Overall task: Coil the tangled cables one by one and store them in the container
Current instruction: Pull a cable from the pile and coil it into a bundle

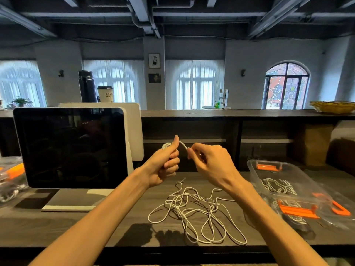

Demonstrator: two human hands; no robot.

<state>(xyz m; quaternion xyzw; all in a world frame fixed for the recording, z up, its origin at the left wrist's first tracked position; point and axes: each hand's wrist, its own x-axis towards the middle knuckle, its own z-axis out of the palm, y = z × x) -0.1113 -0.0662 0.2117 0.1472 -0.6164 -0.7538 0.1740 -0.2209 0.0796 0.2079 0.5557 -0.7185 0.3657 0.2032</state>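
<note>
Dark wooden counter [76, 223]: your left hand [163, 166] grips a small white cable coil [166, 145]; your right hand [209, 162] pinches its tail at 3 o'clock. Wrap evenly, keeping tension, clear of the tangle [192, 210].
</note>
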